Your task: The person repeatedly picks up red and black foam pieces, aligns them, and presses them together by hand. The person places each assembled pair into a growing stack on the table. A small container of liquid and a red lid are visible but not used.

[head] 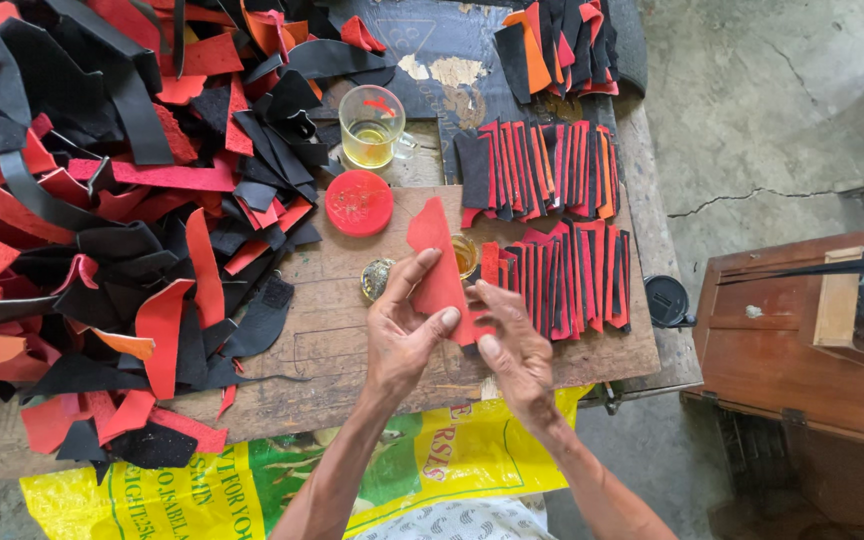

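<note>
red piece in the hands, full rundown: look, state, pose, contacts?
The red piece is a thin, flat, matte cutout that looks like leather or felt, with a rounded top and a wider lower end. It is held off the wooden board, tilted, its top leaning left. The left hand pinches its left edge between thumb and fingers; the right hand holds its lower right corner. Behind it sits a small glass of yellowish liquid.

My hands have bare board (332, 345) to pass at seven o'clock, hemmed by the scrap heap (102, 220) at nine, the red lid (359, 202) and glass mug (371, 127) at twelve, stacked cut pieces (562, 275) at three.
</note>
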